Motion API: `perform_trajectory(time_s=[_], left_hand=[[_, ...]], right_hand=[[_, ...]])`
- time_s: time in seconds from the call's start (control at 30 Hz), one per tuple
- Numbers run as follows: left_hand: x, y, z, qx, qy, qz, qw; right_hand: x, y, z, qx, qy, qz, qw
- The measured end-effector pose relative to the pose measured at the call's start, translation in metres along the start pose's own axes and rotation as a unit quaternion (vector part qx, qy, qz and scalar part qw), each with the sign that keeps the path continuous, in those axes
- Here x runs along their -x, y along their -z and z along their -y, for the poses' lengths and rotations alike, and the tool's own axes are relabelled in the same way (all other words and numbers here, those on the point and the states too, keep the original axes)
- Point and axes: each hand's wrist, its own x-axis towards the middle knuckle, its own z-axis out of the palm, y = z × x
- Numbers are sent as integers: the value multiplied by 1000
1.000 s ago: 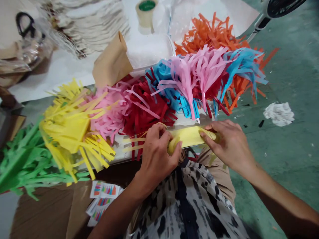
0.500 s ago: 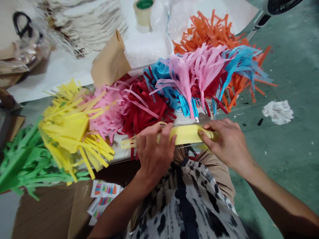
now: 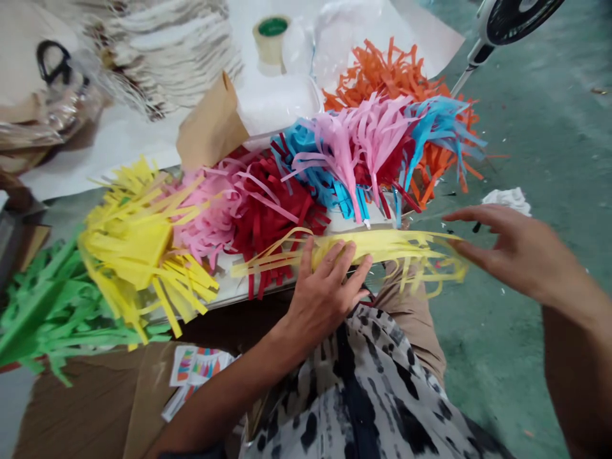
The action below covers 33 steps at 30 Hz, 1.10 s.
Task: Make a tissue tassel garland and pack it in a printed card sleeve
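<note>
A fringed strip of yellow tissue paper [image 3: 382, 245] lies along the table's front edge, its cut ends spreading out both ways. Across its middle rests my left hand [image 3: 329, 280], fingers spread and pressing on the paper. My right hand [image 3: 521, 255] is off the strip's right end, thumb and fingers apart, with nothing seen between them. Some fringe on the right hangs past the table edge. Just behind the strip lie dark red fringe [image 3: 282, 210] and pink tassels [image 3: 377, 140] with twisted stems.
Yellow fringe [image 3: 138, 236] and green fringe [image 3: 52, 306] are heaped at the left, orange fringe [image 3: 382, 73] at the back right. A tape roll [image 3: 271, 41], brown paper piece [image 3: 210, 124] and black-handled scissors [image 3: 53, 62] are farther back. A fan [image 3: 507, 22] stands at the upper right.
My right hand has let go of the yellow paper and moved right. The strip's right end has fanned out into loose fringe. My left hand has shifted right and flattened onto it.
</note>
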Motion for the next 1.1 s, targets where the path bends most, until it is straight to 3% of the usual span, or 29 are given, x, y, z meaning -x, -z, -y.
perform_trajectory(time_s=[0.07, 0.13, 0.17, 0.23, 0.27, 0.3, 0.4, 0.47, 0.63, 0.73, 0.83, 0.93, 1.03, 1.1], left_hand=[[-2, 3, 0, 9, 6, 6, 1000], [-3, 5, 0, 16, 12, 10, 1000], [-4, 5, 0, 18, 14, 11, 1000], [-4, 4, -1, 20, 17, 10, 1000], [-4, 4, -2, 21, 17, 8, 1000], [-3, 3, -2, 22, 17, 4, 1000], [2, 4, 3, 30, 8, -15, 999], [9, 10, 14, 29, 2, -32, 999], [36, 41, 64, -18, 12, -72, 997], [44, 62, 79, -53, 80, -124, 988], [37, 71, 60, -91, 137, -210, 964], [19, 61, 22, -55, 111, -228, 966], [0, 36, -3, 30, 7, -136, 990], [-8, 18, -4, 56, -15, -75, 996]], right_hand=[[11, 17, 4, 4, -32, -57, 998], [23, 20, 30, -4, -27, -124, 992], [27, 16, 47, -35, 1, -124, 992], [33, -6, 81, -65, 141, -75, 985], [34, -21, 93, -49, 199, -51, 978], [34, -37, 100, -10, 212, -24, 977], [33, -77, 97, 67, 220, -15, 973], [33, -89, 85, 69, 217, -20, 973], [33, -87, 66, 28, 210, -5, 977], [29, -86, 61, 12, 230, -35, 973], [24, -85, 59, 9, 235, -36, 971], [21, -81, 59, -9, 221, -19, 975], [19, -76, 62, -25, 205, 3, 978], [18, -73, 63, -27, 204, 9, 979]])
